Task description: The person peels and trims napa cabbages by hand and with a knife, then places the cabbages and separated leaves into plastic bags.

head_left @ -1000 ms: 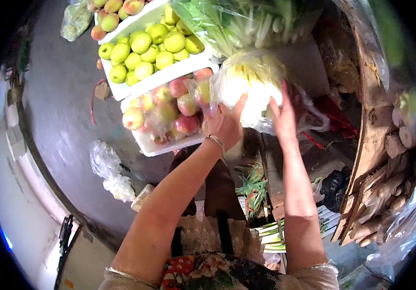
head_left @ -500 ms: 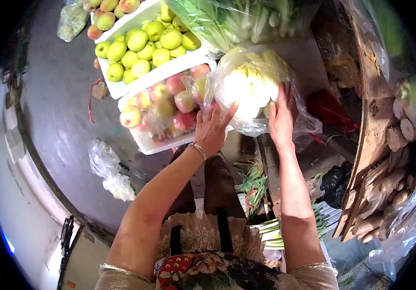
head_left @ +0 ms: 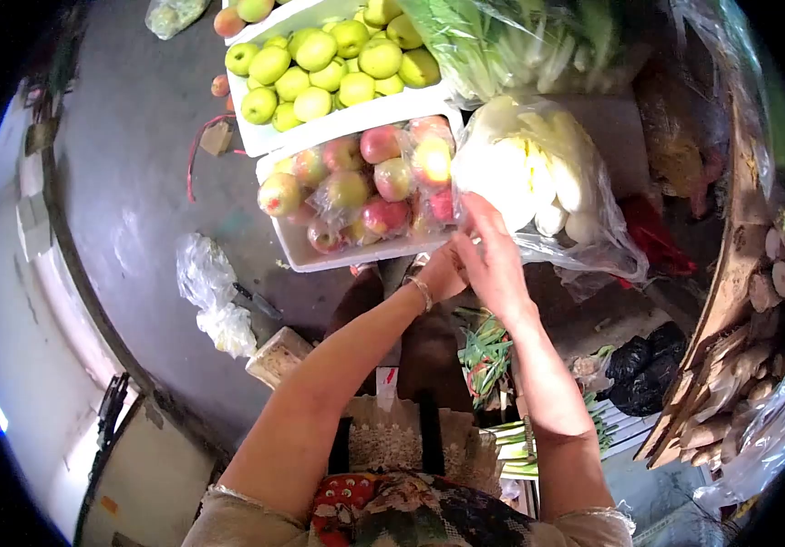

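My two hands meet in front of the apple box, just below the bagged cabbage. My left hand [head_left: 445,273] is closed, its fingers curled and partly hidden by the other hand; whether it holds anything does not show. My right hand [head_left: 499,272] lies against it, fingers stretched towards the bag and thumb side touching the left. A pale napa cabbage [head_left: 525,182] sits in a clear plastic bag [head_left: 607,246] beyond my right hand. Left of it, a white foam box [head_left: 320,263] holds red-yellow apples [head_left: 385,216], some under clear film.
Behind the apples stands a box of green-yellow fruit [head_left: 317,50]. Bagged leafy greens [head_left: 538,46] lie at the top. A wooden board [head_left: 716,301] borders the right side, with root vegetables [head_left: 707,428] beyond. Crumpled plastic bags [head_left: 215,292] lie on the left floor.
Both hands have come off the bagged cabbage and together, nearer my body. The right hand moved leftwards from the bag's right side. The view has shifted, so the boxes appear farther right.
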A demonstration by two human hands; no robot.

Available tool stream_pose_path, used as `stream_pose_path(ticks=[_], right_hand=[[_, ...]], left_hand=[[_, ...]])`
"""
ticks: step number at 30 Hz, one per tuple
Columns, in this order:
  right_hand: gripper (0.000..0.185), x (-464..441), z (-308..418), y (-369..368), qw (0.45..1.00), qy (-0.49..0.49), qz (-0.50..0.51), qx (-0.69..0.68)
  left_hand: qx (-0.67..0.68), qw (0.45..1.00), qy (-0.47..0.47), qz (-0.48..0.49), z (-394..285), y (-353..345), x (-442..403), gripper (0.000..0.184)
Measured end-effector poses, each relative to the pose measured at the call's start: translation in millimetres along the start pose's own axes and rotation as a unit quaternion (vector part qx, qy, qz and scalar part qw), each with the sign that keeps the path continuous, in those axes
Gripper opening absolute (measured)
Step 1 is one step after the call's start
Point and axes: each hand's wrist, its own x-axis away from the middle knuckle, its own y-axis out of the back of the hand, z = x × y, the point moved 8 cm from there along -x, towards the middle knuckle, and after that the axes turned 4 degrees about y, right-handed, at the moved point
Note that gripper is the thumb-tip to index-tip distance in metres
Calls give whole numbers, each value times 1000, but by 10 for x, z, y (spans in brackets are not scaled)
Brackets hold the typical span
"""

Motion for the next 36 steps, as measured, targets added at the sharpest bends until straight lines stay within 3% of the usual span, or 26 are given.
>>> stream_pose_path(ticks=[2,3,5,6,7,9,10,12,15,17,19,24,29,36], right_hand=[[46,-53,-36,-216,988,58,10,140],[46,-96,-93,-272,988,58,14,139],[50,-176,-367,-399,991,-52,72,100],[52,-218,-387,-400,989,-47,63,123],[58,-202,-487,-378,986,-102,84,97],[60,-229,-546,-432,984,-82,83,137],[60,-214,-589,-528,983,-81,88,138],[67,-207,-668,-657,946,-51,66,313],[75,-210,-894,-821,921,-76,60,377],[77,-226,-919,-895,911,-97,74,394],[77,-220,-926,-877,905,-95,69,409],[58,-246,-456,-798,927,-37,52,370],[59,-133,-298,-877,918,-5,43,393],[66,-110,-592,-954,885,-90,46,455]], left_hand=[[71,993,39,84,-77,-56,37,63],[72,993,41,82,-3,-57,88,63],[38,991,79,105,130,-37,223,57],[-83,985,94,120,151,-11,298,54],[-81,985,95,118,133,56,363,54],[-210,970,3,121,-34,176,517,56],[-201,969,38,140,-13,223,610,57],[-184,973,67,125,121,303,787,57],[-206,968,101,98,193,573,1064,56],[-143,924,275,222,283,719,1318,56],[-140,949,231,165,469,822,1621,55],[-104,948,281,105,675,1278,2256,47],[-110,935,326,83,953,1452,2810,46],[-100,939,320,73,886,1598,3130,49]])
